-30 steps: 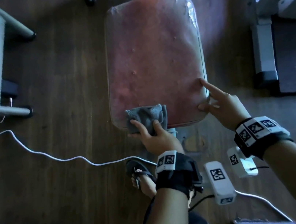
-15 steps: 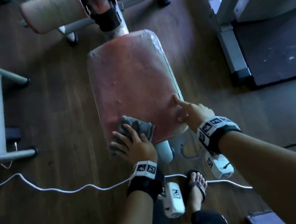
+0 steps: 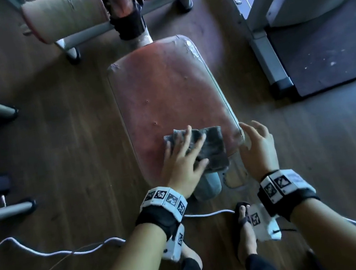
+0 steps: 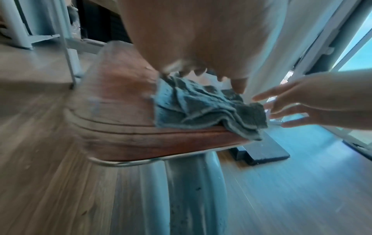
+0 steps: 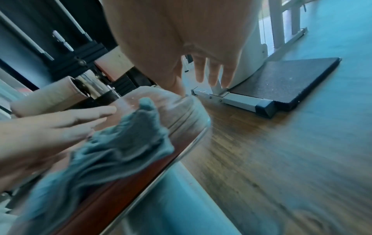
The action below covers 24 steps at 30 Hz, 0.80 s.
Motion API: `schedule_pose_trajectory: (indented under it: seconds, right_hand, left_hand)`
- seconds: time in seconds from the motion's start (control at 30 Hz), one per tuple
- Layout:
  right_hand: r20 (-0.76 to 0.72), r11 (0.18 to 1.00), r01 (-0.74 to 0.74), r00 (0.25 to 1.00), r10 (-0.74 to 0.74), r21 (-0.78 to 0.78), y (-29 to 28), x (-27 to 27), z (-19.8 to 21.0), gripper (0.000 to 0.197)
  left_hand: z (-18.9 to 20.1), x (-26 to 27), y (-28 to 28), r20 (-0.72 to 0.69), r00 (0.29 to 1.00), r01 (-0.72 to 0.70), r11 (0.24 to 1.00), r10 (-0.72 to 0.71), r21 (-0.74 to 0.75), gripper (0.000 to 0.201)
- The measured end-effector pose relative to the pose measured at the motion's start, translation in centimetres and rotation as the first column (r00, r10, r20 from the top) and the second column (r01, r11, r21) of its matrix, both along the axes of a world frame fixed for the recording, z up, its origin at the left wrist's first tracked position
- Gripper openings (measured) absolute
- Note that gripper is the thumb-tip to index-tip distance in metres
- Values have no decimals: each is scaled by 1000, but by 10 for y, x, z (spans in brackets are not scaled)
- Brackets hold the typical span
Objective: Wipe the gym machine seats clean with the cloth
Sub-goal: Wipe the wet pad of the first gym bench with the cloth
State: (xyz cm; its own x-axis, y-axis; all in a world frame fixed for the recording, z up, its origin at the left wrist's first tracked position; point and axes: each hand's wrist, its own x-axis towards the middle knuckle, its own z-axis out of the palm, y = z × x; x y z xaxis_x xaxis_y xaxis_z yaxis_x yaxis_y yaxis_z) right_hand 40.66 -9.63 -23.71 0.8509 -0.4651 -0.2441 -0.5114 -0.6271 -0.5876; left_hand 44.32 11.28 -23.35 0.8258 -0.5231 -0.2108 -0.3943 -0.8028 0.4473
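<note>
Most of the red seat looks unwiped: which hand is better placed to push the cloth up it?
Left. The left hand lies flat on the cloth at the seat near end; the right hand hovers open beside the edge.

Crumpled grey cloth (image 3: 208, 146) on red seat (image 3: 165, 86)

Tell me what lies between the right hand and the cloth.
Only a bare strip of the red seat corner separates the right hand from the cloth, clearest in the head view.

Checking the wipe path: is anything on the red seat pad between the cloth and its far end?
Nothing visible: the left hand presses the grey cloth at the near end of the seat pad, whose surface beyond lies bare.
</note>
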Motion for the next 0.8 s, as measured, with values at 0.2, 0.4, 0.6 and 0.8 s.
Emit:
schedule_pose_trajectory:
  seconds: [0.2,0.4,0.6,0.8]
  right_hand:
    - [215,994,-108,971,105,2,114,4,21,54]
    - [-173,993,-8,985,-13,-122,150,26,-4,71]
    - [-258,978,-51,966,-3,-203,127,20,-11,79]
    - [-299,983,10,952,-65,-183,97,27,-13,84]
  left_hand:
    - [4,2,91,-67,877,-479,854,476,-205,43]
    - [-7,-9,116,-201,857,-510,840,475,-186,49]
    - [-13,-13,118,-158,879,-467,879,450,-97,66]
    - [-18,-8,134,-121,905,-417,906,408,-69,68]
